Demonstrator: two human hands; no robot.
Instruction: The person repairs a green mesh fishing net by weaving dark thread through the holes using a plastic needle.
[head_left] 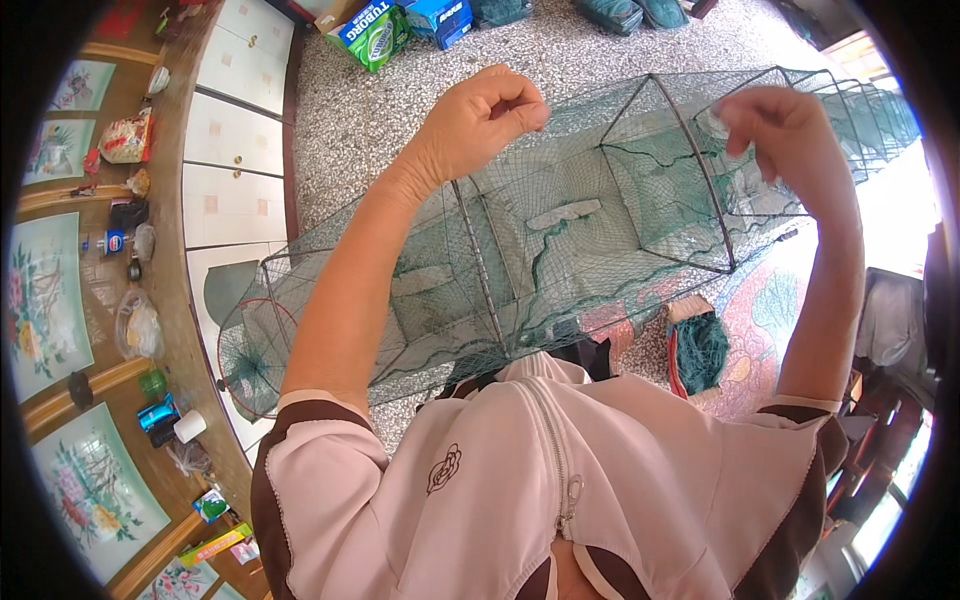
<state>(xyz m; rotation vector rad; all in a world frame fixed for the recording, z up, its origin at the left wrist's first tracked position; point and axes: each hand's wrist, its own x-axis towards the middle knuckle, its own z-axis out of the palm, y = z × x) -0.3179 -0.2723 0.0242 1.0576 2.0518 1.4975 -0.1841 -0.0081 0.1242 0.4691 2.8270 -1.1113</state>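
A long fish trap of green netting (590, 255) on dark, roughly square frames stretches across the view in front of me. At its left end is a red ring (222, 345) with bunched green mesh inside. My left hand (487, 118) is raised over the far side of the net, its fingers curled into a pinch. Whatever thread or mesh it may hold is too fine to make out. Over the right part of the trap hangs my right hand (785, 130), fingers bent but apart, with nothing visible between them. A dark green cord (540, 265) winds along the mesh.
Green and blue cartons (370, 38) and dark bundles (612, 14) lie on the speckled floor (345, 130) beyond the trap. A wooden cabinet (235, 145) with white doors stands left, small items along it. Near my right side is a container with green netting (700, 350).
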